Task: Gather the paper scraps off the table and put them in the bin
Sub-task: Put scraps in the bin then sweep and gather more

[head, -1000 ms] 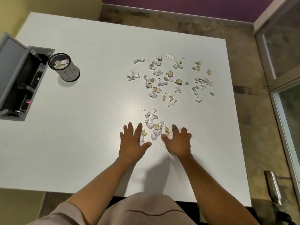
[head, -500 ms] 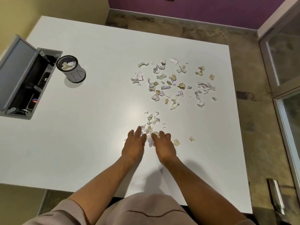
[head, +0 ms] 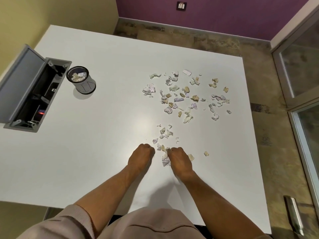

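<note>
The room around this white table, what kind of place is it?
Probably an office or meeting room: the white table has a built-in cable box with its lid open, and glass doors with metal frames stand at the right.

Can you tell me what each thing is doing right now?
Left hand: fingers curled shut.
Right hand: closed on scraps.
Paper scraps: mostly scattered on the table.
Bin: upright, some scraps inside.
Floor box lid: open.
</note>
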`<state>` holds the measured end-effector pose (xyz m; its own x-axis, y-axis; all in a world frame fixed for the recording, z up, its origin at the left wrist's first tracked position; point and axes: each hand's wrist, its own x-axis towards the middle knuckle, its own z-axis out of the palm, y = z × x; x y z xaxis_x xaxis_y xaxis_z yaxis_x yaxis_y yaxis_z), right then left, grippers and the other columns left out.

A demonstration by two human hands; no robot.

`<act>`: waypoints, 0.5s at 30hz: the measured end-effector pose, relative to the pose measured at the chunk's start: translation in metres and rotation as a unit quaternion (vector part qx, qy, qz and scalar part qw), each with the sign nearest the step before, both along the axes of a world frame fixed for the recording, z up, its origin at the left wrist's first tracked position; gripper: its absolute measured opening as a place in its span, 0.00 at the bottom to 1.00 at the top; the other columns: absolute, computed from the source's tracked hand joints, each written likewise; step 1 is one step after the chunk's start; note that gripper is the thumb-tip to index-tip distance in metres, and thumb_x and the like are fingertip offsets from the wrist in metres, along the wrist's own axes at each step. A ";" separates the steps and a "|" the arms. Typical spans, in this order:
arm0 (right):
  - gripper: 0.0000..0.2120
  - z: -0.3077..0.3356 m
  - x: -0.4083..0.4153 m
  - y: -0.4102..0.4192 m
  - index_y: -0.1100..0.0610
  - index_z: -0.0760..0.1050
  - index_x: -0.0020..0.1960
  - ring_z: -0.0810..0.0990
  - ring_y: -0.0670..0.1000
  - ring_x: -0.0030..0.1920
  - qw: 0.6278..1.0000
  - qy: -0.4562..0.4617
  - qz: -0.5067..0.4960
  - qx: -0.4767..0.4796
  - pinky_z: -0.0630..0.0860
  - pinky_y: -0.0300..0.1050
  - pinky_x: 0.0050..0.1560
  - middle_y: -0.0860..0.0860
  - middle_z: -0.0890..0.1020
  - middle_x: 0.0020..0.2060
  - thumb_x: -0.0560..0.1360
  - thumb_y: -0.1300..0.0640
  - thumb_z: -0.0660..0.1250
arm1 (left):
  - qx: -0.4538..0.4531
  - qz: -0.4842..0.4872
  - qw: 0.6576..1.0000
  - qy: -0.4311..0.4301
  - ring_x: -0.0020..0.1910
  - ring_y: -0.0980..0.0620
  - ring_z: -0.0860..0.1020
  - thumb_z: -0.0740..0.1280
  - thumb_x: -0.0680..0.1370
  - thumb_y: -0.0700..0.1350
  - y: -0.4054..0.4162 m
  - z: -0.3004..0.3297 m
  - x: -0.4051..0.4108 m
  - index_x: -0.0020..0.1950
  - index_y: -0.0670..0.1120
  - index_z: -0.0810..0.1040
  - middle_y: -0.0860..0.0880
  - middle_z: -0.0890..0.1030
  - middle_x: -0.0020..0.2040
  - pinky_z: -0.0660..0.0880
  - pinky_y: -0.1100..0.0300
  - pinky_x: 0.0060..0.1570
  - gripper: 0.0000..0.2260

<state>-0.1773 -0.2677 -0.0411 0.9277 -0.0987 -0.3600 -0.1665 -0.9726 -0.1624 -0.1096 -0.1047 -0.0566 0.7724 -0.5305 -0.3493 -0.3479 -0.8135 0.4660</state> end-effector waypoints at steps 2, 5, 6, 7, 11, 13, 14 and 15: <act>0.06 0.001 0.004 -0.002 0.58 0.78 0.43 0.80 0.56 0.43 0.998 -0.006 -0.049 0.045 0.64 0.42 0.37 0.56 0.81 0.40 0.73 0.66 0.65 | -0.031 0.042 0.998 0.023 0.44 0.47 0.79 0.64 0.72 0.34 0.004 -0.001 0.005 0.43 0.46 0.82 0.48 0.82 0.43 0.76 0.55 0.44 0.10; 0.13 0.007 0.005 -0.004 0.55 0.66 0.31 0.69 0.47 0.30 0.951 -0.072 -0.221 0.201 0.63 0.43 0.36 0.50 0.72 0.27 0.71 0.66 0.63 | -0.107 0.150 0.980 0.074 0.36 0.54 0.81 0.65 0.72 0.33 0.009 0.005 0.010 0.42 0.46 0.84 0.50 0.84 0.37 0.77 0.59 0.40 0.11; 0.13 0.011 0.004 -0.005 0.54 0.66 0.31 0.67 0.45 0.29 0.927 -0.094 -0.266 0.248 0.64 0.41 0.36 0.48 0.69 0.25 0.70 0.66 0.64 | -0.135 0.185 0.969 0.095 0.31 0.57 0.80 0.65 0.72 0.33 0.010 0.011 0.011 0.41 0.45 0.84 0.50 0.83 0.34 0.76 0.61 0.37 0.11; 0.13 0.016 0.004 -0.004 0.52 0.68 0.31 0.69 0.43 0.29 0.904 -0.101 -0.304 0.282 0.66 0.37 0.37 0.46 0.70 0.25 0.70 0.65 0.65 | -0.160 0.220 0.955 0.119 0.27 0.60 0.77 0.64 0.72 0.31 0.011 0.018 0.014 0.41 0.43 0.84 0.49 0.82 0.33 0.75 0.65 0.33 0.11; 0.05 0.028 0.006 0.003 0.53 0.84 0.46 0.80 0.42 0.43 0.809 -0.116 -0.434 0.380 0.72 0.31 0.52 0.43 0.85 0.42 0.71 0.59 0.72 | -0.208 0.302 0.915 0.166 0.26 0.67 0.77 0.67 0.73 0.31 0.022 0.036 0.026 0.42 0.44 0.83 0.50 0.81 0.35 0.69 0.75 0.27 0.10; 0.08 0.032 0.012 0.011 0.53 0.85 0.50 0.83 0.45 0.47 0.732 -0.122 -0.493 0.454 0.77 0.40 0.51 0.44 0.85 0.46 0.71 0.59 0.73 | -0.233 0.330 0.898 0.177 0.30 0.66 0.79 0.69 0.73 0.33 0.032 0.041 0.033 0.42 0.45 0.85 0.52 0.84 0.37 0.71 0.73 0.31 0.09; 0.07 0.035 0.016 0.016 0.53 0.85 0.48 0.84 0.48 0.44 0.692 -0.128 -0.514 0.491 0.79 0.41 0.46 0.46 0.86 0.45 0.71 0.61 0.73 | -0.245 0.341 0.889 0.184 0.33 0.65 0.81 0.70 0.73 0.34 0.038 0.043 0.037 0.42 0.46 0.85 0.54 0.85 0.38 0.73 0.71 0.35 0.08; 0.07 0.038 0.022 0.022 0.54 0.84 0.47 0.84 0.48 0.42 0.660 -0.133 -0.526 0.520 0.79 0.41 0.42 0.49 0.86 0.44 0.71 0.63 0.73 | -0.261 0.350 0.879 0.193 0.35 0.62 0.82 0.71 0.73 0.35 0.043 0.046 0.042 0.42 0.47 0.85 0.53 0.86 0.38 0.75 0.69 0.37 0.08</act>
